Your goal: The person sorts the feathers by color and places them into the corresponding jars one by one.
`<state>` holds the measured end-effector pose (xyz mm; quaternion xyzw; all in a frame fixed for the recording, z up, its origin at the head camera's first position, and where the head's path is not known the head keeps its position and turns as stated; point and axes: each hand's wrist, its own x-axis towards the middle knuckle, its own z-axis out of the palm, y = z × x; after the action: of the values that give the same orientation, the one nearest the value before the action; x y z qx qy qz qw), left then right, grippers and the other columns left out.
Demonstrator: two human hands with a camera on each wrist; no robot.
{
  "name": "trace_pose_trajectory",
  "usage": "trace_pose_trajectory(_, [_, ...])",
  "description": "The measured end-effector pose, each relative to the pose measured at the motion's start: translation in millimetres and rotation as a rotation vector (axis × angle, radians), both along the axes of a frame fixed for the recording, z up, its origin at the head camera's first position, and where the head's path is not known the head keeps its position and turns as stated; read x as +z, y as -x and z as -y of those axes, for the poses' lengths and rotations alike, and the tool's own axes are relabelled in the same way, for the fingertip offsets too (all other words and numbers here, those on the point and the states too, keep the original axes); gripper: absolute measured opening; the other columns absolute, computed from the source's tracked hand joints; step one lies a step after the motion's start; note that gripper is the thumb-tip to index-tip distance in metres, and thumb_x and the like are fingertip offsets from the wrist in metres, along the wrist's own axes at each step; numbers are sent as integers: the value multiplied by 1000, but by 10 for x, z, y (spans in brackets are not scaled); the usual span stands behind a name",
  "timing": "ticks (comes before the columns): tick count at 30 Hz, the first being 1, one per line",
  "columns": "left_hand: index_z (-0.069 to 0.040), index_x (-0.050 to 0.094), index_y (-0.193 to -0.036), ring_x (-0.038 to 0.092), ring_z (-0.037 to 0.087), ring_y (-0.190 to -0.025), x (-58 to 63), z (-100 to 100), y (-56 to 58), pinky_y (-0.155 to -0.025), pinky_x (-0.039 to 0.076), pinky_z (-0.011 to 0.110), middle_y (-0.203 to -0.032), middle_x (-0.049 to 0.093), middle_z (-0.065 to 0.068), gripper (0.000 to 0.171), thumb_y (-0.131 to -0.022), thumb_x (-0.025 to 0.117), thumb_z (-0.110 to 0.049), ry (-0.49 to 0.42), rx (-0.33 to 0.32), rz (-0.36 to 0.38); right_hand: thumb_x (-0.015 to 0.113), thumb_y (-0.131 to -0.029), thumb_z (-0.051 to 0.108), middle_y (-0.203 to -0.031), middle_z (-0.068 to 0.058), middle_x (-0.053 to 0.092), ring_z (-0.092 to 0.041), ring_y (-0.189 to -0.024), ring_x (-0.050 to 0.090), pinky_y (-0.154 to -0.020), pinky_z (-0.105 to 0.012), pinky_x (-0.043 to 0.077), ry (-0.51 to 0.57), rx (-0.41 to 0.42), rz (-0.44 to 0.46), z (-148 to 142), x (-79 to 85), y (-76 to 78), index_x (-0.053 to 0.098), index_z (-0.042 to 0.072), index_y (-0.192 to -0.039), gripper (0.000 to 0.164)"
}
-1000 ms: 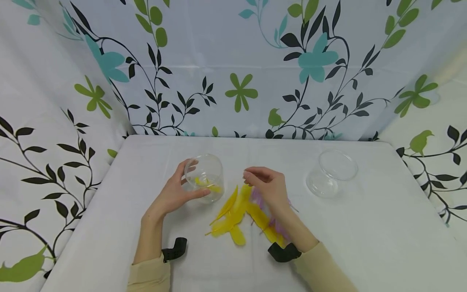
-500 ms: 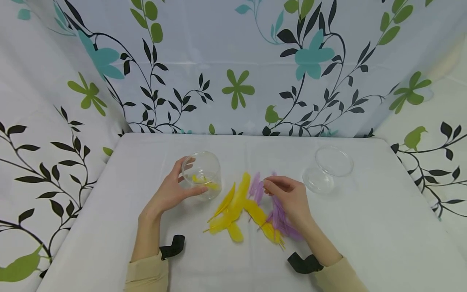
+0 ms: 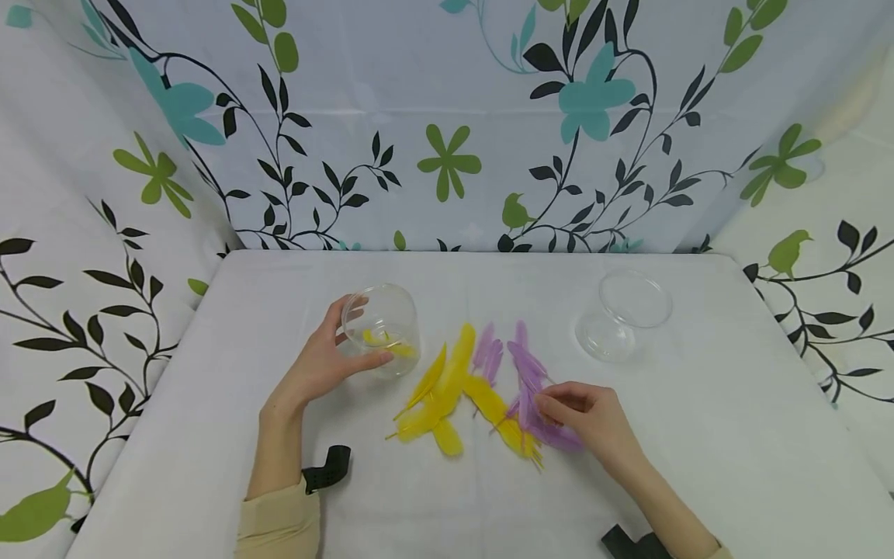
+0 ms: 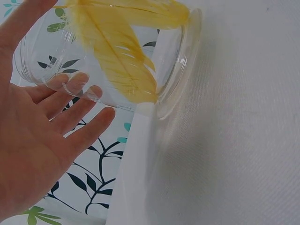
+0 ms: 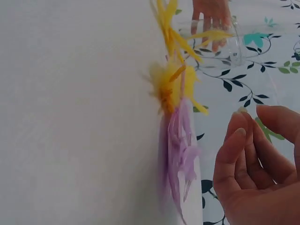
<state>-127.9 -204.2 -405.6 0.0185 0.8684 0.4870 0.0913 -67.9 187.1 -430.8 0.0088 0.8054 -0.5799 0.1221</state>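
Left of centre in the head view, my left hand (image 3: 316, 371) grips a clear, colourless, cylindrical jar (image 3: 386, 322), thumb on the near side and fingers around the far left side, spread about as wide as the jar is. The jar stands between thumb and fingers on the smooth white tablecloth (image 3: 531, 508), with soft yellow feathers inside it (image 4: 121, 58). In the left wrist view those feathers run across the top of the frame behind the clear wall, and my fingertips lie along the jar's lower left edge.

My right hand (image 3: 597, 423), right of centre in the head view, has its fingers bent, with only a narrow gap between thumb and forefinger; I see nothing held there. The long lilac-purple feathers (image 3: 532, 380) lie under and to the left of my fingertips. The right wrist view shows them near the middle of the frame, apart from my fingers, which are at lower right.

The loose bright yellow feathers (image 3: 441, 400) lie at the centre of the head view, between my two hands, some crossing the purple ones. A second clear, round jar (image 3: 618, 345) stands at the right of the frame, well apart from the one I hold.
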Motion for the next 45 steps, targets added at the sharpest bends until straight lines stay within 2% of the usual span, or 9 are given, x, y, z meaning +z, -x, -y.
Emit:
trace_pose_trajectory(5, [-29, 22, -155, 36, 39, -142, 6, 4, 5, -109, 39, 63, -157, 35, 6, 104, -76, 83, -53, 4, 1, -6, 75, -90, 32, -86, -8, 75, -18, -75, 69, -68, -25, 59, -93, 158, 69, -138, -50, -103, 76, 5, -99, 28])
trace_pose_trajectory(8, [-28, 20, -156, 36, 39, -142, -3, 7, 9, -110, 38, 63, -158, 34, 6, 105, -76, 83, -53, 10, 3, -1, 75, -90, 29, -79, -6, 73, -15, -67, 64, -59, -25, 55, -131, 254, 74, -182, -84, -144, 76, 6, -97, 24])
trace_pose_trajectory(16, [-28, 20, -156, 35, 37, -143, -14, 4, 5, -112, 35, 63, -158, 34, 7, 105, -76, 83, -52, 3, 3, -2, 76, -88, 36, -64, 0, 66, -11, -56, 59, -52, -23, 49, -222, 396, 62, -157, -132, -218, 77, 15, -83, 21])
trace_pose_trajectory(21, [-28, 22, -156, 36, 35, -142, -12, 18, -6, -114, 34, 60, -157, 35, 7, 103, -76, 83, -51, -2, 2, -13, 77, -86, 36, -60, 3, 63, -7, -53, 55, -48, -20, 44, -246, 439, 32, -113, -118, -215, 76, 17, -78, 20])
trace_pose_trajectory(26, [-29, 19, -157, 35, 38, -142, -9, 15, -7, -111, 37, 63, -158, 34, 7, 105, -76, 83, -53, 8, 4, 3, 77, -87, 32, -60, 4, 62, -5, -52, 54, -48, -20, 45, -230, 460, 0, -106, -98, -186, 76, 16, -80, 17])
trace_pose_trajectory(31, [-30, 21, -156, 35, 37, -143, -16, 9, 0, -112, 36, 62, -158, 34, 6, 102, -77, 83, -50, 4, -3, -11, 77, -88, 28, -62, 3, 64, -5, -54, 56, -49, -21, 48, -177, 478, -41, -115, -48, -160, 77, 14, -83, 15])
trace_pose_trajectory(35, [-30, 22, -155, 35, 36, -143, -19, 5, 2, -113, 35, 61, -158, 34, 7, 101, -77, 83, -50, 2, -6, -19, 75, -90, 27, -65, 1, 67, -8, -55, 58, -50, -23, 51, -128, 494, -42, -108, 15, -137, 77, 11, -86, 17])
trace_pose_trajectory(42, [-32, 22, -155, 35, 38, -143, -28, 7, 5, -111, 37, 64, -159, 34, 6, 101, -77, 83, -51, 0, 1, -11, 71, -94, 26, -65, -2, 65, -7, -53, 52, -46, -23, 49, -52, 532, -68, -59, 129, -60, 76, 8, -85, 21])
trace_pose_trajectory(45, [-31, 22, -155, 35, 38, -143, -26, 7, 3, -111, 36, 63, -159, 34, 6, 102, -76, 83, -51, 1, 1, -10, 70, -94, 26, -66, -3, 66, -10, -53, 53, -47, -24, 49, -37, 524, -79, -26, 176, -24, 76, 7, -86, 21])
